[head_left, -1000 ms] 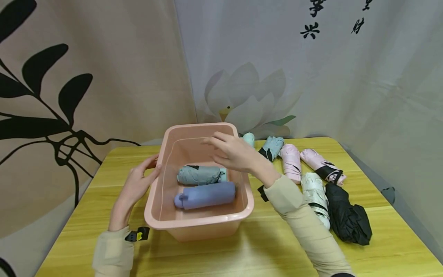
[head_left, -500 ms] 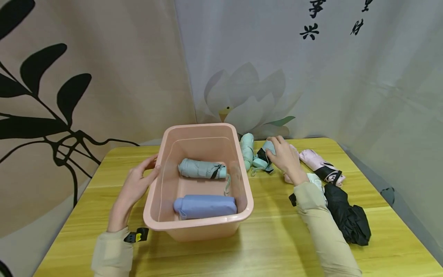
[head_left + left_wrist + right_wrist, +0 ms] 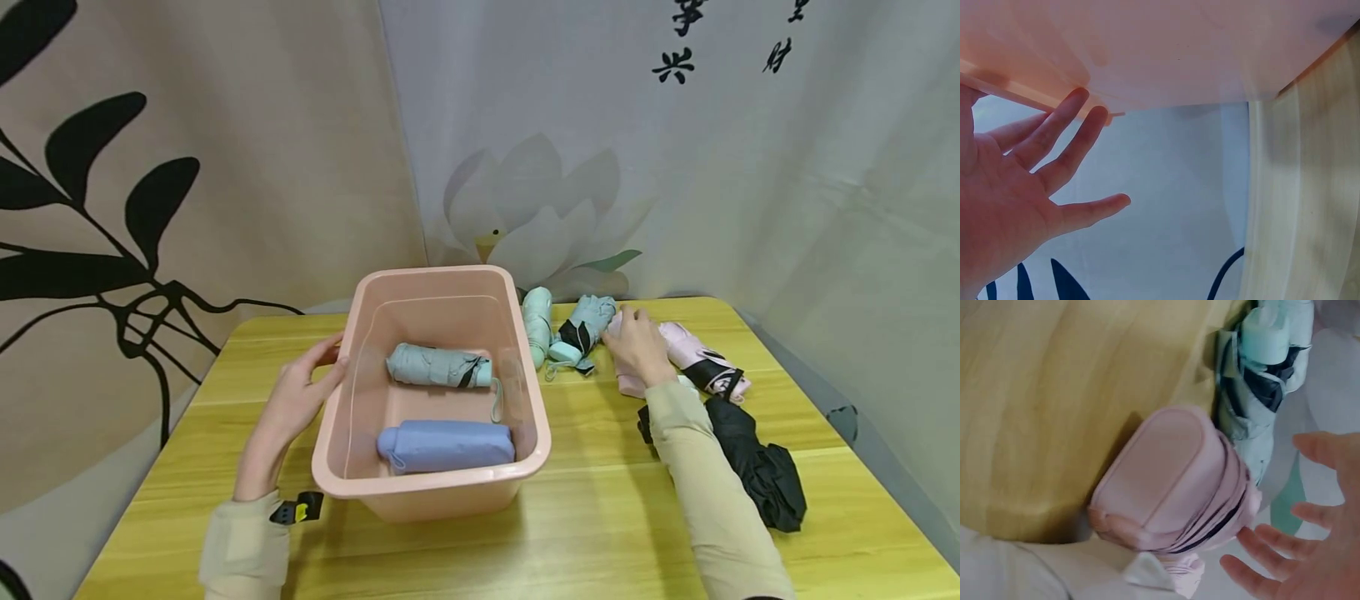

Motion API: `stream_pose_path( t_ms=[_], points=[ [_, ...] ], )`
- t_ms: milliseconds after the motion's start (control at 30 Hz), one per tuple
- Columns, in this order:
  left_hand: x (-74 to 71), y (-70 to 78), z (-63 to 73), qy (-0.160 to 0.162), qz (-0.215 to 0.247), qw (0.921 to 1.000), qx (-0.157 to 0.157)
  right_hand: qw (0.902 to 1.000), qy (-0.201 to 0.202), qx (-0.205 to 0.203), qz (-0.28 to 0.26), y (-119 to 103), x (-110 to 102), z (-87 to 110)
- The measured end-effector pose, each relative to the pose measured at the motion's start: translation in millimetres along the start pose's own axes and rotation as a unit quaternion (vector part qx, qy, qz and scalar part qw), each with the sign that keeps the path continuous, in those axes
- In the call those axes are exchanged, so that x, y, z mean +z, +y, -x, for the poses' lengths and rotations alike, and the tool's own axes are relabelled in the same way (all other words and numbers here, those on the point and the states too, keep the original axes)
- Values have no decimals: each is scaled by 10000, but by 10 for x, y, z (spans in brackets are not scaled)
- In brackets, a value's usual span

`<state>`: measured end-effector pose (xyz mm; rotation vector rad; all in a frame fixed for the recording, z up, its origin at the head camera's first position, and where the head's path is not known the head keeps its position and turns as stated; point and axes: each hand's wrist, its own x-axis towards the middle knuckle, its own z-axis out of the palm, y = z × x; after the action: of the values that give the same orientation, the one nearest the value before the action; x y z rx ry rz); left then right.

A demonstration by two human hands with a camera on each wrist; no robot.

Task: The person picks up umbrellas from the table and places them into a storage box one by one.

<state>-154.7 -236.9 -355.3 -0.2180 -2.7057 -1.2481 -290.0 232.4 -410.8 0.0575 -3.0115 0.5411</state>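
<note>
My left hand (image 3: 307, 387) touches the left rim of a pink plastic bin (image 3: 431, 487); in the left wrist view its fingers (image 3: 1066, 162) are spread, fingertips right at the rim's outer side. Inside the bin lie a folded grey-green umbrella (image 3: 435, 367) and a folded periwinkle umbrella (image 3: 450, 446). Over a rolled pink umbrella (image 3: 628, 385) on the table is my right hand (image 3: 641, 346), covering part of it. The right wrist view has the loosely spread fingers (image 3: 1279, 556) beside that pink umbrella (image 3: 1166, 462), not curled round it.
Right of the bin lie a mint umbrella (image 3: 537, 321) and a light blue umbrella (image 3: 591, 321). Beyond my right hand are another pink umbrella (image 3: 693, 354) and a black umbrella (image 3: 761, 471); a white one is mostly hidden under the forearm. The wooden table (image 3: 420, 558) meets curtains (image 3: 300, 167) behind.
My right hand has gone from above the bin, past the light blue umbrella, to the pink umbrella. The two umbrellas in the bin have settled farther apart. My left hand stays put.
</note>
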Motion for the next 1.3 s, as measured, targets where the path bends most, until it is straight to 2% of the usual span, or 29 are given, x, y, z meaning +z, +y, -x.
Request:
stream_pose_path(
  t_ms=[233,500,700,1300],
  points=[
    [16,-29,-15,9,-13,10000,-24,9992,-184,356,-53,63,28,-12],
    [22,-49,-25,-19,-34,10000,-25,9958,-603,693,-6,164,78,10],
    [18,-39,-19,-9,-41,10000,12,9933,-668,933,-135,201,122,1],
    [8,-16,-7,5,-26,10000,16,9957,-126,894,-218,183,170,17]
  ],
)
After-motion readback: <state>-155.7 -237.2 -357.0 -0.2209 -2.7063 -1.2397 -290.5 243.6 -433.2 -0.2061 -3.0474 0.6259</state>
